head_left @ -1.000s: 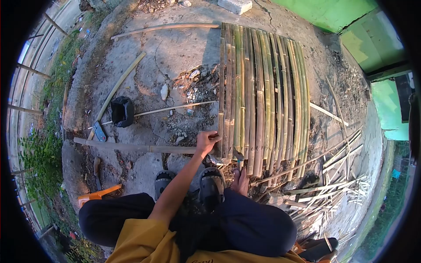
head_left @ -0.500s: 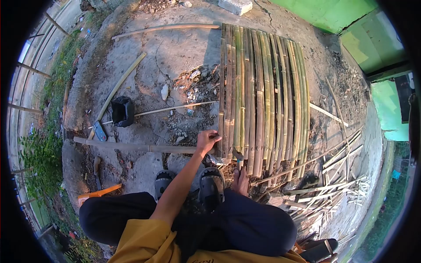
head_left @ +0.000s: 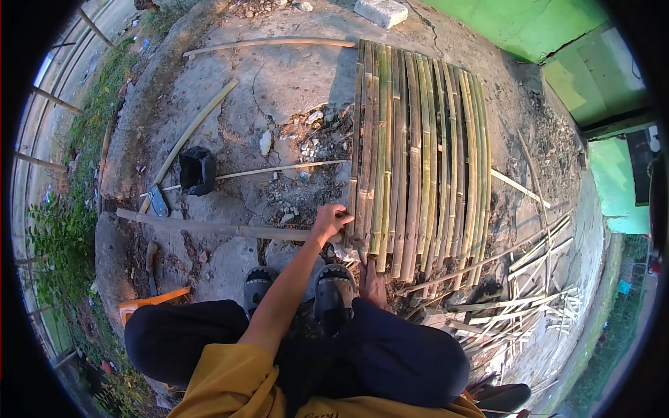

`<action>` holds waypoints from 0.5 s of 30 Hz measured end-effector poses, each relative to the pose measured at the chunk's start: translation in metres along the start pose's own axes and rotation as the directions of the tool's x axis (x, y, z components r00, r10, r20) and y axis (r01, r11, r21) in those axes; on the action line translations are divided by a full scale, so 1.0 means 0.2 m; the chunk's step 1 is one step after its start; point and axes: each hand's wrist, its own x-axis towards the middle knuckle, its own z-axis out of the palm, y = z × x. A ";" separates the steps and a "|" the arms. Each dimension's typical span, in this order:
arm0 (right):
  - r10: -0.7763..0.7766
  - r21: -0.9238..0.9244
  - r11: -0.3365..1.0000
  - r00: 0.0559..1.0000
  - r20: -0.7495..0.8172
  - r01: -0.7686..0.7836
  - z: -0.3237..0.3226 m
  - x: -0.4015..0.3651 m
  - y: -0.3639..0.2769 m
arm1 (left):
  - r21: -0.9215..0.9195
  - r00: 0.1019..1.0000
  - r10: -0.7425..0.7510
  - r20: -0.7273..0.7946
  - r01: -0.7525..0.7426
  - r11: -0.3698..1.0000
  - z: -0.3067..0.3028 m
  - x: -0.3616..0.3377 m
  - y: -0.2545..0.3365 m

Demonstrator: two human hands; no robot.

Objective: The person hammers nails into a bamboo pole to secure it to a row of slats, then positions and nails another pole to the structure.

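Observation:
Bamboo slats (head_left: 412, 153) lie side by side like a panel in front of me, their near ends over a bamboo crosspiece (head_left: 209, 223) that runs out to the left. My left hand (head_left: 332, 221) is closed in a pinch at the near end of the leftmost slat; whatever its fingertips hold is too small to make out. My right hand (head_left: 373, 288) grips a hammer (head_left: 362, 252), whose blurred head is close beside the left fingers, over the near slat ends.
A black bag (head_left: 197, 171) and a blue flat object (head_left: 159, 200) lie left. Closer are a wooden-handled blade (head_left: 151, 267) and an orange tool (head_left: 155, 302). Cut bamboo strips (head_left: 533, 306) pile up at right, near a green wall (head_left: 512, 24). My sandals (head_left: 334, 296) stand below the panel.
My right hand has swung the hammer left and slightly up, toward my left hand. The left hand keeps its pinch at the slat's end. The view has shifted slightly.

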 end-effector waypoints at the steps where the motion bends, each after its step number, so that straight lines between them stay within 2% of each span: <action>1: 0.002 -0.003 1.000 1.000 0.010 -0.002 0.01 0.01 0.01 | -0.001 1.000 0.002 0.002 -0.002 1.000 0.01 0.00 0.00; 3: -0.010 0.054 0.998 1.000 -0.019 0.011 -0.02 0.00 -0.03 | -0.144 0.991 -0.129 0.030 0.132 0.981 0.00 0.01 0.00; 4: -0.001 0.088 0.996 0.999 -0.032 0.004 -0.02 -0.02 -0.04 | -0.145 0.989 -0.143 0.028 0.146 0.979 0.00 0.01 -0.02; 6: -0.005 0.035 0.999 0.999 -0.054 0.007 -0.04 -0.06 -0.07 | -0.070 0.991 -0.103 0.091 0.109 0.992 0.00 0.04 -0.05; 8: -0.016 -0.023 1.000 0.996 -0.089 0.014 -0.04 -0.05 -0.06 | -0.090 0.995 -0.076 0.065 0.082 0.993 0.01 0.02 -0.05; 10: 0.025 -0.134 0.991 0.999 0.033 -0.021 0.02 0.00 -0.01 | -0.015 1.000 -0.006 0.007 0.006 1.000 -0.01 -0.01 0.00; 11: 0.024 -0.015 1.000 0.998 0.064 -0.023 0.00 0.02 0.00 | -0.001 1.000 0.009 0.000 -0.009 1.000 0.00 -0.01 0.00; 12: 0.021 -0.014 1.000 0.998 0.066 -0.020 0.00 0.04 0.00 | 0.000 1.000 0.010 -0.004 -0.010 1.000 -0.01 0.00 0.00; 14: -0.030 0.120 0.992 1.000 -0.007 0.030 -0.05 0.01 -0.02 | -0.088 1.000 -0.013 0.010 0.014 0.996 0.01 -0.02 -0.02; 15: 0.059 0.094 0.994 0.997 0.045 -0.064 -0.12 0.00 -0.11 | -0.089 1.000 -0.015 0.010 0.016 0.996 0.01 -0.02 -0.03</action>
